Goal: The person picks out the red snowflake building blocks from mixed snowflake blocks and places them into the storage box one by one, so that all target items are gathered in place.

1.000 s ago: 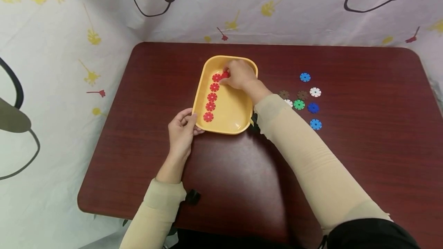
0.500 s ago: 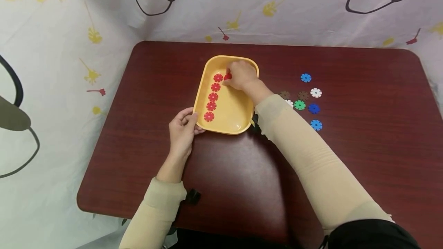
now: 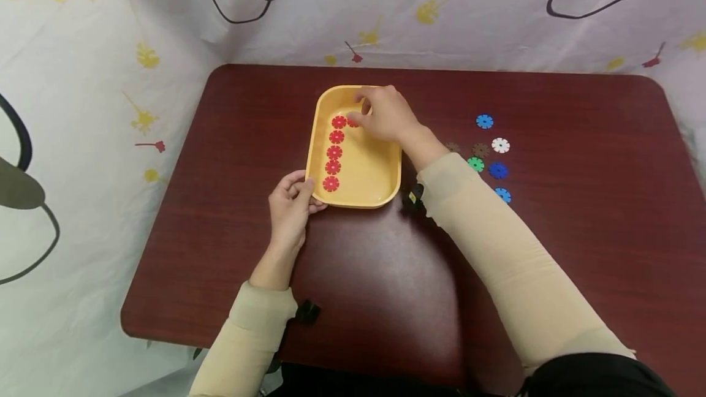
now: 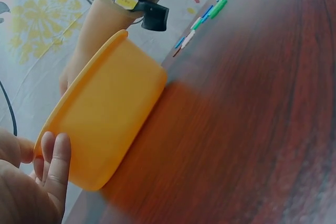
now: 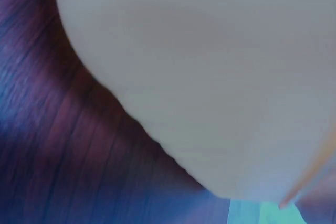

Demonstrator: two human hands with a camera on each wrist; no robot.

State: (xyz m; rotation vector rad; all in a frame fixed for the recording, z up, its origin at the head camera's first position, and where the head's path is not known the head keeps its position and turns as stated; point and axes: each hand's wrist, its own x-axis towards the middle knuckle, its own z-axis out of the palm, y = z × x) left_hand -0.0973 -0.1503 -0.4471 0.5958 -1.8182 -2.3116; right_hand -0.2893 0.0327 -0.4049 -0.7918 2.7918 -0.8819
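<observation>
A yellow tray (image 3: 364, 182) lies on the table, with several red notched discs (image 3: 333, 152) in a column along its left side. Another red disc (image 3: 353, 122) sits beside the top one, partly covered by my right thumb. My left hand (image 3: 289, 210) grips the tray's near-left corner, thumb on the rim; the left wrist view shows the fingers (image 4: 59, 161) against the outer wall. Over the tray's far end is my right hand (image 3: 388, 114), thumb and index finger parted around a gap. The right wrist view is mostly filled by pale sleeve (image 5: 199, 77).
Right of the tray, several loose discs lie on the dark red table (image 3: 579, 201): a blue one (image 3: 485, 121), a white one (image 3: 501, 145), a green one (image 3: 475, 165) and brown ones (image 3: 481, 150). The right sleeve (image 3: 496, 250) covers some. A patterned cloth (image 3: 496, 29) hangs behind.
My right thumb and index finger have parted from the red disc they pinched, leaving it on the tray floor. That hand has risen slightly. The tray has shifted a little left; my left hand still grips it.
</observation>
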